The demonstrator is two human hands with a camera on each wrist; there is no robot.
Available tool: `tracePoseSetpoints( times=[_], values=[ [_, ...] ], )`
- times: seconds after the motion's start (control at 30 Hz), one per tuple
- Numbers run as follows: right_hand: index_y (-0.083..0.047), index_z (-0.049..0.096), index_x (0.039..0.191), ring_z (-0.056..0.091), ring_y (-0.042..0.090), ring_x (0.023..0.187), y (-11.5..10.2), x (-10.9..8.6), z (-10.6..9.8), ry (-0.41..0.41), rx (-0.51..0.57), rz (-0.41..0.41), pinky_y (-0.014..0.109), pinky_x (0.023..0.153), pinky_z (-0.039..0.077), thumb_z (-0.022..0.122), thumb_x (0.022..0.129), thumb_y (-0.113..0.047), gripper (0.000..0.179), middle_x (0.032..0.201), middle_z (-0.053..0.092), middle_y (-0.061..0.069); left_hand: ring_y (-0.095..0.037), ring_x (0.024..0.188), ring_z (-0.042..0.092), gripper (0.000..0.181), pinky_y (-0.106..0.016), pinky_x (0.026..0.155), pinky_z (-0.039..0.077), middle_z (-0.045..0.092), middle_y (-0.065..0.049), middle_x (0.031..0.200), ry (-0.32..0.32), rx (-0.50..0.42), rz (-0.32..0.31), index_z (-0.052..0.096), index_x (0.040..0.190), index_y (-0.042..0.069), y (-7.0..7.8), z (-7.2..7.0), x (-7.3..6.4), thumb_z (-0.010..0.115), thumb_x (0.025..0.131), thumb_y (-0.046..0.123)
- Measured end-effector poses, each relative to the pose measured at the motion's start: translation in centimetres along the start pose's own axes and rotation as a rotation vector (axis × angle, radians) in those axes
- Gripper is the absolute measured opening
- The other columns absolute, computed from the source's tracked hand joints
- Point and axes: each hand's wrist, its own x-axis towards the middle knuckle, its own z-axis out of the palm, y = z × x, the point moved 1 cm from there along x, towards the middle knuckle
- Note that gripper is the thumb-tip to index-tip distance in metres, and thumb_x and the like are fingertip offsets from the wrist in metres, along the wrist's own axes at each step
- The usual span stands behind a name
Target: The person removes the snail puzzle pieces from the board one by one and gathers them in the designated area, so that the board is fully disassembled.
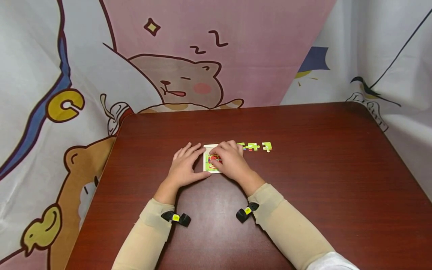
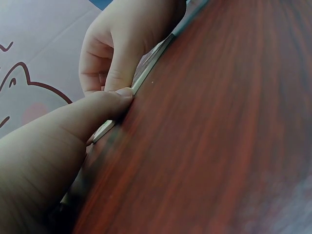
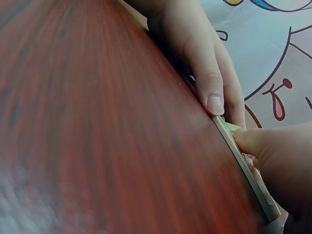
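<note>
Two Hands Are Working Over a Small Framed Puzzle

From where I'm standing, a person is leaning both arms over a dark red-brown table (image 1: 303, 180). A pale-rimmed puzzle tray (image 1: 210, 146) is lying flat between the hands, showing a green picture (image 1: 213, 157) with a red figure in it.

The left hand (image 1: 185, 165) is lying spread along the tray's left side, its thumb stretching well away from the fingers and pressing on the rim at the near left corner. The right hand (image 1: 233, 161) is covering the tray's right part with bent fingers. Its thumb and index finger are standing apart over the picture, and I cannot tell whether they are pinching anything. By the left thumb, a bit of green (image 3: 232, 126) is showing just under the right thumb.

Off to the right, one loose piece (image 1: 241, 144) is peeking out from behind the right hand, a second piece (image 1: 253, 146) is lying just beside it, and a third piece (image 1: 267, 146) is sitting a little apart. Behind the table, a cartoon-printed cloth (image 1: 270, 37) is hanging.
</note>
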Motion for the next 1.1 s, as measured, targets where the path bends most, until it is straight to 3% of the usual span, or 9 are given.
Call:
tracePoseSetpoints(
  times=[0.33, 0.53, 1.1],
  values=[
    [-0.02, 0.082, 0.118, 0.055, 0.024, 0.111, 0.26, -0.14, 0.03, 0.065, -0.016, -0.105, 0.056, 0.094, 0.038, 0.084, 0.093, -0.029, 0.026, 0.114, 0.075, -0.003, -0.034, 0.16, 0.024, 0.095, -0.059, 0.124, 0.02, 0.042, -0.005, 0.169, -0.012, 0.01, -0.007, 0.052, 0.16, 0.021, 0.01, -0.01, 0.02, 0.08, 0.081, 0.067],
    [-0.017, 0.082, 0.123, 0.056, 0.025, 0.111, 0.43, -0.19, 0.2, 0.094, 0.028, -0.158, 0.055, 0.092, 0.04, 0.088, 0.089, -0.028, 0.036, 0.116, 0.074, 0.0, -0.035, 0.16, 0.025, 0.095, -0.059, 0.124, 0.02, 0.043, -0.005, 0.168, -0.003, 0.006, -0.001, 0.052, 0.16, 0.02, -0.03, 0.06, 0.02, 0.08, 0.081, 0.066],
    [-0.015, 0.079, 0.13, 0.056, 0.027, 0.113, 0.77, -0.28, -0.04, 0.099, 0.073, -0.096, 0.057, 0.093, 0.037, 0.086, 0.092, -0.03, 0.041, 0.118, 0.074, 0.001, -0.036, 0.16, 0.025, 0.096, -0.061, 0.123, 0.02, 0.042, -0.006, 0.168, -0.008, 0.004, -0.006, 0.052, 0.16, 0.021, 0.09, -0.08, 0.08, 0.08, 0.08, 0.067]
  ],
)
